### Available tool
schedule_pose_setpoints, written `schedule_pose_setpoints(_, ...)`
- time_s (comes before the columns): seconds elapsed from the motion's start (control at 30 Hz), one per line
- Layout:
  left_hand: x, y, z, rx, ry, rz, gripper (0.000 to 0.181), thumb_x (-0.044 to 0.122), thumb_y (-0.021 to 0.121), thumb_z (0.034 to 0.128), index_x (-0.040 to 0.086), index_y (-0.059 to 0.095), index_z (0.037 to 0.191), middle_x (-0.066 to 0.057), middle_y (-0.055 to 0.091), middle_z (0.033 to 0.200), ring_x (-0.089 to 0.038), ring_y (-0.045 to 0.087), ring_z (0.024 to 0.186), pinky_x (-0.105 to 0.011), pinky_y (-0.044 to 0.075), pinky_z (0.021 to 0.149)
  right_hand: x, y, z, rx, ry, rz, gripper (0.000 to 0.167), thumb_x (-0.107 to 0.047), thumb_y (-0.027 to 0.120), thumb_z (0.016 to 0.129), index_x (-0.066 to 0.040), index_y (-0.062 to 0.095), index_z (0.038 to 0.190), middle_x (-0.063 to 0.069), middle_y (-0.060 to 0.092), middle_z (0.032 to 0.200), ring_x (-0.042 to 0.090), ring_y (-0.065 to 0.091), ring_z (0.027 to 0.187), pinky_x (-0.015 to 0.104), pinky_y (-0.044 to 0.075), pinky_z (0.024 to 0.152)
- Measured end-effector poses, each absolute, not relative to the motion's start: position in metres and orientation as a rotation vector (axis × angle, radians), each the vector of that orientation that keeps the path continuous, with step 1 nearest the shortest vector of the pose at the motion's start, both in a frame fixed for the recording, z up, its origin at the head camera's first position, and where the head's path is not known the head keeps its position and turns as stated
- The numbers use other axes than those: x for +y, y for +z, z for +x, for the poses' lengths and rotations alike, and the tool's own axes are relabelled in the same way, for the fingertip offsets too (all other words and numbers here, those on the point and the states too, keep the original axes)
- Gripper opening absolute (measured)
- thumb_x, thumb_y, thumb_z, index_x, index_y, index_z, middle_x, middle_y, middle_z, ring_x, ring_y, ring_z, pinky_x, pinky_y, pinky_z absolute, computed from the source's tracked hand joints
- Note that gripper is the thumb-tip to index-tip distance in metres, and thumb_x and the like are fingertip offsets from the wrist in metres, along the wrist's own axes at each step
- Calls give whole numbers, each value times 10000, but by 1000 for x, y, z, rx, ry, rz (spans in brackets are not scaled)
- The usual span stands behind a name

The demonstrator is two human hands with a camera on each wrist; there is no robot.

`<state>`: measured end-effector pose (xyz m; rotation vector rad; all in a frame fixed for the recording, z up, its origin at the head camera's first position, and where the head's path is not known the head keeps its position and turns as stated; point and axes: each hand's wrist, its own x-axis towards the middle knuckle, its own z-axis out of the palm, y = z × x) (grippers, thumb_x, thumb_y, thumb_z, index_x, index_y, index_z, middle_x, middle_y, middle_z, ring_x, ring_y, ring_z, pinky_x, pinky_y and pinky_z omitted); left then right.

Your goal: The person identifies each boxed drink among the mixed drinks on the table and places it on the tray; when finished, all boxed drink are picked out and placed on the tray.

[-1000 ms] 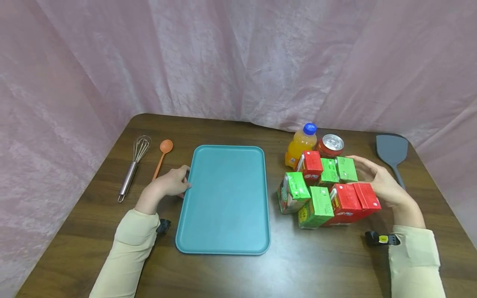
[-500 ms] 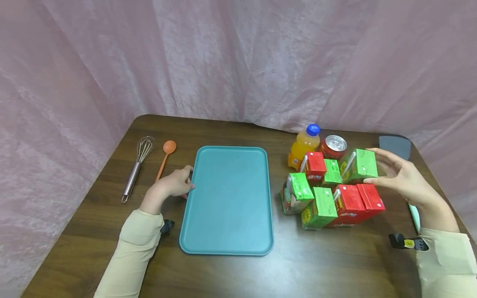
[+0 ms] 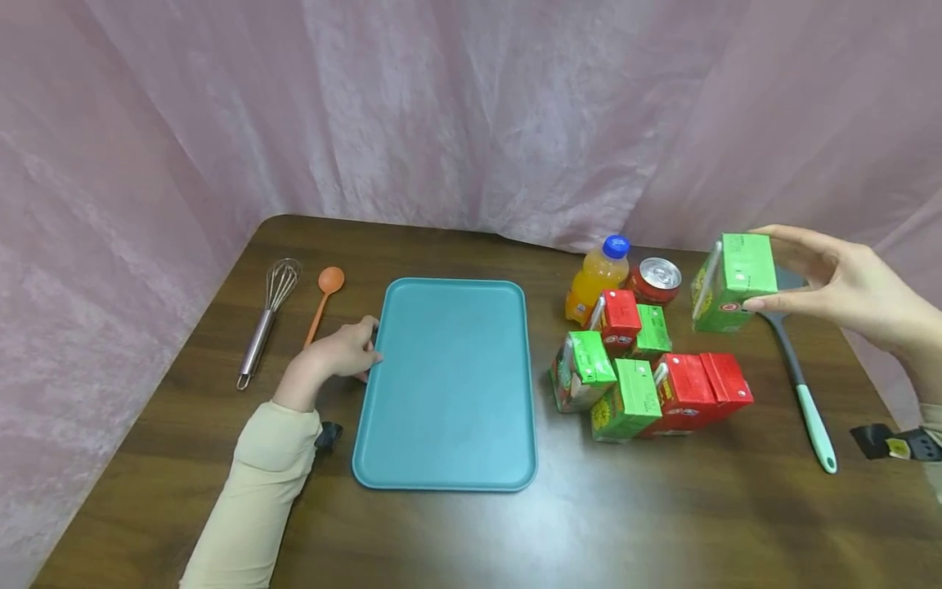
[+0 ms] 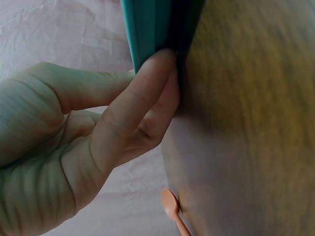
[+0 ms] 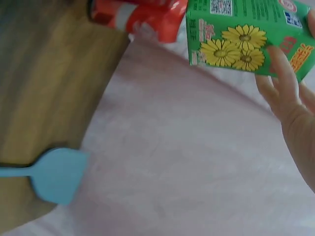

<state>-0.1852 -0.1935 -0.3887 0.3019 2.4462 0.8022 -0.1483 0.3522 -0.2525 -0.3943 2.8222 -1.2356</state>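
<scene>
My right hand [image 3: 846, 282] grips a green drink carton [image 3: 743, 274] by its sides, lifted above the table at the back right. Yellow flowers show on the carton [image 5: 236, 44] in the right wrist view. On the left, my left hand [image 3: 338, 352] pinches the left rim of a teal tray [image 3: 445, 393]. The left wrist view has thumb and fingers on either side of the tray's edge [image 4: 147, 24]. Beside the tray stand green cartons [image 3: 629, 397] and red cartons [image 3: 688, 388] in a close group; a smaller green carton [image 3: 651, 331] sits among them.
Behind the cartons stand an orange drink bottle [image 3: 598, 282] with a blue cap and a red can [image 3: 655, 282]. A spatula [image 3: 817, 429] lies at the right edge. A whisk [image 3: 268, 323] and an orange spoon [image 3: 329, 282] lie at left. A pink curtain [image 3: 471, 123] hangs behind.
My right hand has taken the green carton from the back of the group and raised it up and to the right. The left hand has stayed at the tray's rim.
</scene>
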Motion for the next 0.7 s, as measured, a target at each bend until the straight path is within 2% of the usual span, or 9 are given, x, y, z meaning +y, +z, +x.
schedule_pose_setpoints(0.17, -194, -386, -187, 2440, 792, 300, 570, 39, 500, 940, -124, 185, 1387, -133, 523, 824, -181, 628, 630, -355, 496, 743, 321, -223, -156, 2816, -1262, -369, 748, -8, 761, 744, -179, 431, 1393, -103, 561, 1230, -66, 494, 1128, 73, 374, 788)
schedule_pose_setpoints(0.37, -189, -386, -190, 2455, 773, 317, 564, 42, 509, 937, -120, 203, 1381, -140, 529, 829, -180, 621, 627, -332, 497, 712, 274, -203, -154, 2810, -1444, -319, 710, -14, 774, 732, -211, 491, 1352, -87, 571, 1254, 19, 486, 1204, 80, 392, 815)
schedule_pose_setpoints(0.57, -188, -386, -193, 2453, 750, 320, 562, 52, 506, 940, -122, 204, 1382, -128, 532, 819, -171, 622, 624, -343, 489, 743, 210, -204, -149, 2662, -1725, -480, 681, 21, 790, 695, -157, 538, 1302, 3, 570, 1270, 136, 472, 1254, 146, 474, 800)
schedule_pose_setpoints(0.7, -189, -387, -194, 2444, 760, 310, 564, 56, 505, 942, -115, 201, 1385, -127, 530, 832, -168, 623, 626, -344, 486, 746, 168, -216, -152, 2480, -1894, -564, 661, 9, 803, 682, -139, 552, 1276, 46, 562, 1280, 160, 493, 1233, 194, 469, 854)
